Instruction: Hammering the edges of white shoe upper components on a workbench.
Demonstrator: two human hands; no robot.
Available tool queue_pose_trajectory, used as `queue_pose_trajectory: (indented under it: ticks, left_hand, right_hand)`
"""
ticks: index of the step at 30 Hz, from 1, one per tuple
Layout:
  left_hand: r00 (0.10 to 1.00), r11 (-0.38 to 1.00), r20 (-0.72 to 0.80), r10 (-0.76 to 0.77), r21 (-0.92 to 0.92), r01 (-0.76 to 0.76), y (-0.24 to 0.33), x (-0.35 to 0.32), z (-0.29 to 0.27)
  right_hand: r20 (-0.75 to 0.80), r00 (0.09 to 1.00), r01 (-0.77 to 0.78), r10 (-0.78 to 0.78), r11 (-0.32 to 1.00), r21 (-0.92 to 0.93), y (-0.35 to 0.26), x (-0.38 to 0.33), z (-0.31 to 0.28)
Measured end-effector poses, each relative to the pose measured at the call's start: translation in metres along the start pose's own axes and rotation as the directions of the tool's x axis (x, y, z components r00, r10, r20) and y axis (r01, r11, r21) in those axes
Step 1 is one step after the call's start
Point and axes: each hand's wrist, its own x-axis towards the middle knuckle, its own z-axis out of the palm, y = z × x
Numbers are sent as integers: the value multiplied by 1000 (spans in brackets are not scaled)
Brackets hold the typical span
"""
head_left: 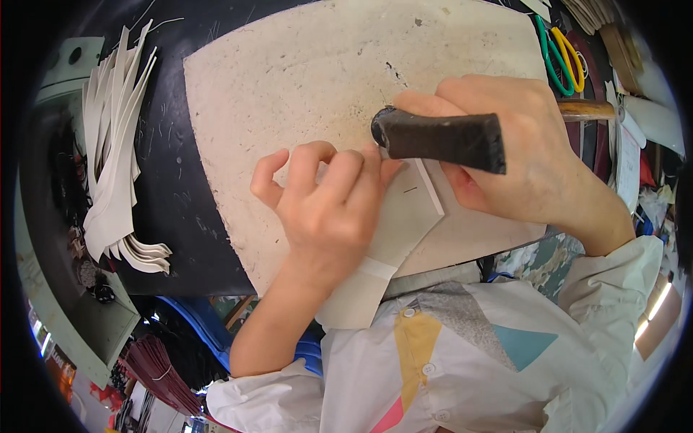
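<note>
My left hand [325, 202] presses flat on a pale strip of leather-like material [404, 216] that lies over the near edge of a large cream stone slab [303, 79]. The strip's lower end hangs off the slab toward my body. My right hand [520, 155] grips a dark hammer head [440, 137] close to its face; the wooden handle [585, 110] sticks out to the right. The hammer's round face sits just above the strip, next to my left fingertips.
A stack of several pale cut strips [115, 151] lies on the black table [170, 187] to the left. Green and yellow scissors [559, 54] rest at the upper right, with clutter beyond. The slab's near edge reaches the table edge.
</note>
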Motion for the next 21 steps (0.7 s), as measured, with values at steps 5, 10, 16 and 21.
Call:
queue_pose_trajectory:
  ticks: [5, 10, 16, 21]
  left_hand:
    - [998, 991, -13, -62, -121, 60, 4, -2, 1]
    - [998, 994, -18, -54, -94, 52, 5, -2, 3]
    - [998, 989, 11, -69, -134, 70, 3, 3, -5]
    - [999, 999, -20, -38, -29, 38, 4, -8, -1]
  right_hand:
    - [-59, 998, 8, -7, 1000, 6, -2, 0, -4]
    - [-4, 998, 57, -57, 998, -17, 1, 1, -1]
    - [-79, 996, 53, -52, 999, 3, -5, -1, -1]
    - [-13, 999, 39, -39, 999, 23, 0, 0, 2]
